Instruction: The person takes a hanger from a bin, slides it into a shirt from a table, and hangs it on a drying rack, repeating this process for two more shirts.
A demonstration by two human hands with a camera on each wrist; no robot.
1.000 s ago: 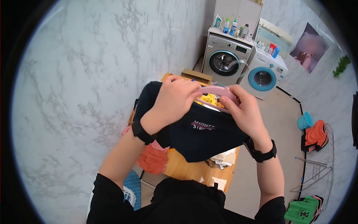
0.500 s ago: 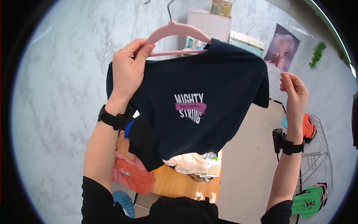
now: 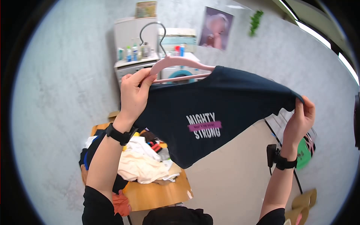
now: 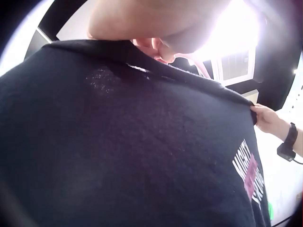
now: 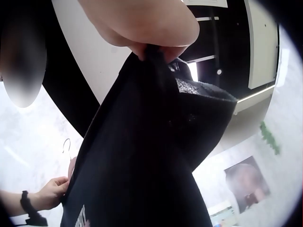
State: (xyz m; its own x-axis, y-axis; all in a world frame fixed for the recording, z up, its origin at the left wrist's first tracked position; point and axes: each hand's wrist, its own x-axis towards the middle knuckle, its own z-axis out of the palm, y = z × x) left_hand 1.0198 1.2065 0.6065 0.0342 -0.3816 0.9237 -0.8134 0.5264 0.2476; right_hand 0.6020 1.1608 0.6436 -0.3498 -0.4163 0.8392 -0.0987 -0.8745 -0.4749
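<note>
A dark navy T-shirt (image 3: 240,99) with "MIGHTY STRONG" print hangs stretched out between the two hands in the head view. A pink hanger (image 3: 176,62) with a metal hook is inside its neck, the right arm of the hanger hidden by the cloth. My left hand (image 3: 134,95) grips the hanger's left arm together with the collar. At the far end, my right hand (image 3: 300,122) pinches the sleeve. The left wrist view is mostly filled by the T-shirt (image 4: 161,127). In the right wrist view the sleeve of the T-shirt (image 5: 203,123) gapes open below the fingers.
Below on the left, a wooden table (image 3: 161,197) bears a heap of clothes (image 3: 140,168). Bottles (image 3: 135,53) stand on a washing machine at the back. A green garment (image 3: 304,155) hangs at the right, above a brown cardboard box (image 3: 305,200).
The right hand let go of the hanger's right side, moved out to the right, and now holds the sleeve. The T-shirt was raised and spread, the hanger's right arm slipping inside. The head view turned right.
</note>
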